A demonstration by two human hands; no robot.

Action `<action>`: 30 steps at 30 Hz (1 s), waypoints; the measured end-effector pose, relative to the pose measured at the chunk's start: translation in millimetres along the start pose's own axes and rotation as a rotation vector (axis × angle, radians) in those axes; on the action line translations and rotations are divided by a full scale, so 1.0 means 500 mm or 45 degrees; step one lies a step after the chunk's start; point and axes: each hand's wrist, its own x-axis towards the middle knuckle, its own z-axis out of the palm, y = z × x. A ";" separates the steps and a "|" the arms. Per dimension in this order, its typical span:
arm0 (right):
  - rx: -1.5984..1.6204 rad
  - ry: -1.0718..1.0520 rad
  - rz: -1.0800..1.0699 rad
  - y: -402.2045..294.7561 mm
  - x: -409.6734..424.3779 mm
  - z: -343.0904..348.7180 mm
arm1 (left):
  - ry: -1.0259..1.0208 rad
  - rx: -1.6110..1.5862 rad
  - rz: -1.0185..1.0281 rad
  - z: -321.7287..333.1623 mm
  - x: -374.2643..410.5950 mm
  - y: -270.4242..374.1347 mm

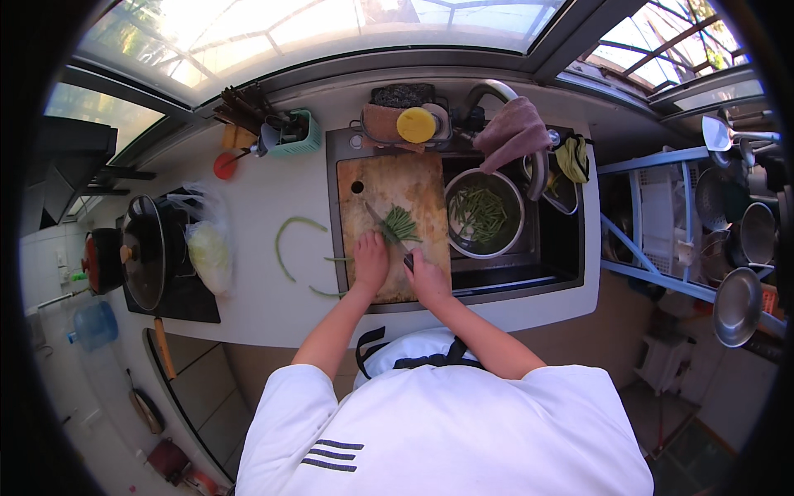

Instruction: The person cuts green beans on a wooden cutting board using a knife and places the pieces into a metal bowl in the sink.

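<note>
My right hand (429, 282) grips the dark handle of a kitchen knife (375, 214), its blade slanting up and left across a wooden cutting board (397, 180). Against the blade's right side lies a small heap of cut green beans (402, 223). My left hand (371, 260) rests on the board left of the knife, fingers pointing at the blade; what is under them is hidden. A bean end (337, 259) sticks out on that hand's left side. To the right of the board, a metal bowl (523, 214) in the sink holds many cut bean pieces (479, 214).
Long beans (280, 248) lie on the white counter (260, 316). Farther left are a plastic bag of cabbage (209, 257) and a glass-lidded pan (144, 254). Behind the sink stand a sponge rack (381, 124) and a faucet draped with a pink cloth (512, 133). Pans (737, 307) hang at right.
</note>
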 end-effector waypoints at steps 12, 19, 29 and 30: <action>0.440 0.121 -0.088 -0.020 -0.046 -0.130 | -0.160 -0.008 -0.342 -0.106 -0.066 0.004; 0.235 0.014 -0.223 -0.045 -0.060 -0.116 | -0.206 -0.035 -0.391 -0.090 -0.072 0.010; 0.065 -0.048 -0.113 -0.050 -0.048 -0.081 | -0.036 0.046 -0.324 -0.053 -0.090 0.024; 0.059 -0.038 -0.094 -0.052 -0.043 -0.077 | -0.029 0.046 -0.331 -0.051 -0.087 0.024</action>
